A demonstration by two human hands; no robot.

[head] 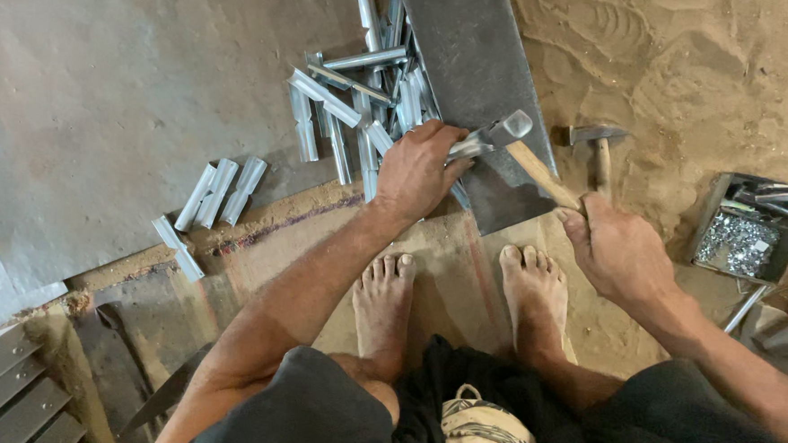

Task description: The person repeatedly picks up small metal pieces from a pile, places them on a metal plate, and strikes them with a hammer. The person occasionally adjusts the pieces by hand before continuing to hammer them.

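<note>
tube pile L of plate, box R

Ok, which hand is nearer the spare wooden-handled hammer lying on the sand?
Right. The right hand sits just below the spare wooden-handled hammer; the left hand is farther off, left of it.

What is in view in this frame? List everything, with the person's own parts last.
metal tube pieces: a pile, count unclear, silver, on the grey sheet left of the slab
separate tube pieces: about five, silver, lower left of the pile
steel slab: one, dark grey, top centre
held hammer: one, wooden handle, over the slab
spare hammer: one, on sand
box of small metal parts: one, right edge
feet: two, bare
left hand: holds a tube piece
right hand: grips the hammer handle
</note>
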